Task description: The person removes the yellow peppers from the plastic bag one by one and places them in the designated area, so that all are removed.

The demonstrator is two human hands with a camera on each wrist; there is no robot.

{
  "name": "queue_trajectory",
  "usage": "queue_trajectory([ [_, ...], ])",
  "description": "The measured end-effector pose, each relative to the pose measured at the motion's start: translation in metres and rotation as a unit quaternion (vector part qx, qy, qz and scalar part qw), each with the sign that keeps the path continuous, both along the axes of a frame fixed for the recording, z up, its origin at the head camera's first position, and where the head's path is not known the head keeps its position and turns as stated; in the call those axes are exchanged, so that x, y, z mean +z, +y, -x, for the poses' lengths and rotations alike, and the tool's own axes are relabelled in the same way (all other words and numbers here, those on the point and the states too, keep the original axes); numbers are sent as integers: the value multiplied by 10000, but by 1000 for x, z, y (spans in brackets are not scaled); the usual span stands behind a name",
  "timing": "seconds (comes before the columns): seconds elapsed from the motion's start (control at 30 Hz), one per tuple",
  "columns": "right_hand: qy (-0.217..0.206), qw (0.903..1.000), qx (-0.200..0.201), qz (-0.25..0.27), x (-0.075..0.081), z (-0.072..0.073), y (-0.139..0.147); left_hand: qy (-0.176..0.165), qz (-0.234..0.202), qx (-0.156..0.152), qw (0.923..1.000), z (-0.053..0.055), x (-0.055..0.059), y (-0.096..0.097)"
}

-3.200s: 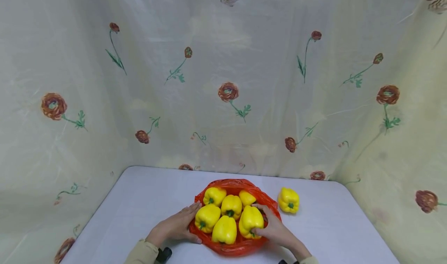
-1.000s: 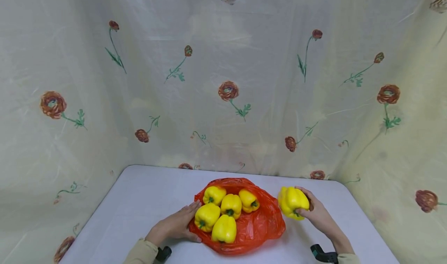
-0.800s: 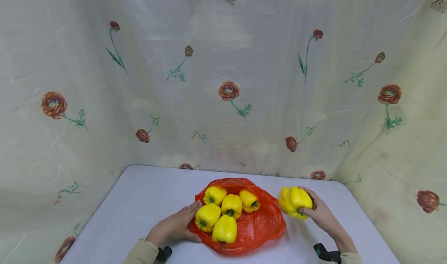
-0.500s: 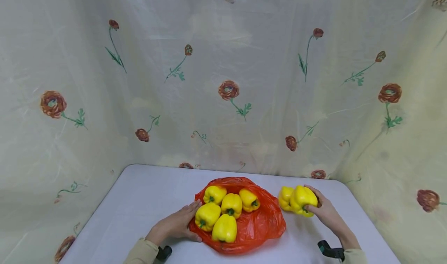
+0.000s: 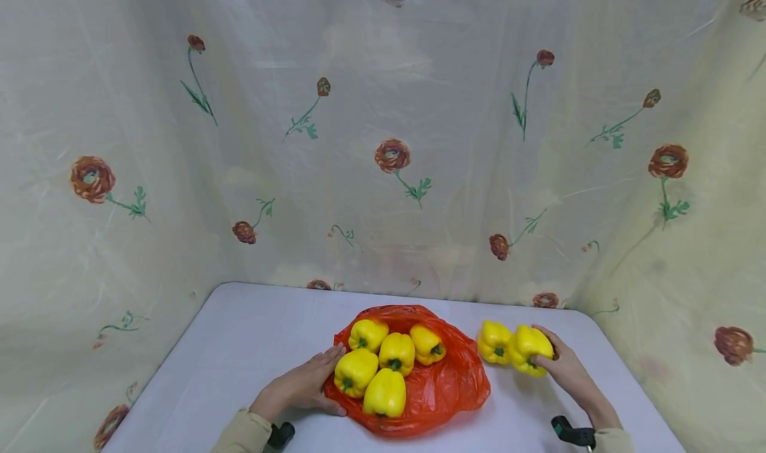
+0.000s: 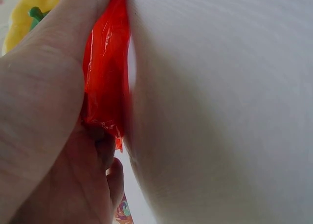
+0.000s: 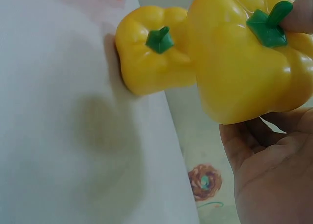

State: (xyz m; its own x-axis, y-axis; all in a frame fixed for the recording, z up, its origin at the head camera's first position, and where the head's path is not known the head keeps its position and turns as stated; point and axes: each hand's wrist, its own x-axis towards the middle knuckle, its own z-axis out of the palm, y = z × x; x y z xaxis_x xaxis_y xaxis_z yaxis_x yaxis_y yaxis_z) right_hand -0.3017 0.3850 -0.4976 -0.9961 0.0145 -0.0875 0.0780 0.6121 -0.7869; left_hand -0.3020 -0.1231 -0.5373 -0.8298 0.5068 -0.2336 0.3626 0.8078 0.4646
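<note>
My right hand point(image 5: 564, 365) grips a yellow bell pepper point(image 5: 528, 348) between thumb and fingers. In the right wrist view this pepper point(image 7: 239, 62) has a glossy skin and a green stem, with my thumb beside the stem; its shadow falls on the table. Just left of it, a second yellow bell pepper point(image 5: 493, 342) lies on the table. An open red plastic bag point(image 5: 439, 393) holds several more yellow peppers point(image 5: 385, 393), mostly toward its left side. Against the bag's left side rests my left hand point(image 5: 308, 383), fingers extended and thumb at the front.
A white table point(image 5: 263, 320) with rounded far corners carries everything. A flower-patterned curtain point(image 5: 383, 227) encloses its back and sides. Wrist-mounted black devices point(image 5: 571, 433) sit below the hands.
My right hand took a pepper from the bag's right side and carried it rightward past the loose pepper, then slightly down toward the table. The left hand has stayed at the bag.
</note>
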Motion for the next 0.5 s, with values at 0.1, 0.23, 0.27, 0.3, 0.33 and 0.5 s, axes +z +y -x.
queue_trajectory([
  [0.1,-94,9999,-67,66,-5,2,5,33,2,-28,10000,1,-1,0],
  [0.23,-122,9998,-133,62,-11,4,12,66,11,-32,10000,1,-2,-1],
  [0.27,-133,9998,-147,55,-13,4,13,57,12,-21,10000,1,-3,-1],
  [0.3,-150,9997,-163,46,-14,4,14,51,20,-9,10000,1,-3,-1],
  [0.33,-175,9997,-170,43,-16,5,16,40,23,1,10000,1,-3,-1],
  [0.5,-371,9989,-269,16,-23,7,20,29,29,2,10000,1,-3,-1],
])
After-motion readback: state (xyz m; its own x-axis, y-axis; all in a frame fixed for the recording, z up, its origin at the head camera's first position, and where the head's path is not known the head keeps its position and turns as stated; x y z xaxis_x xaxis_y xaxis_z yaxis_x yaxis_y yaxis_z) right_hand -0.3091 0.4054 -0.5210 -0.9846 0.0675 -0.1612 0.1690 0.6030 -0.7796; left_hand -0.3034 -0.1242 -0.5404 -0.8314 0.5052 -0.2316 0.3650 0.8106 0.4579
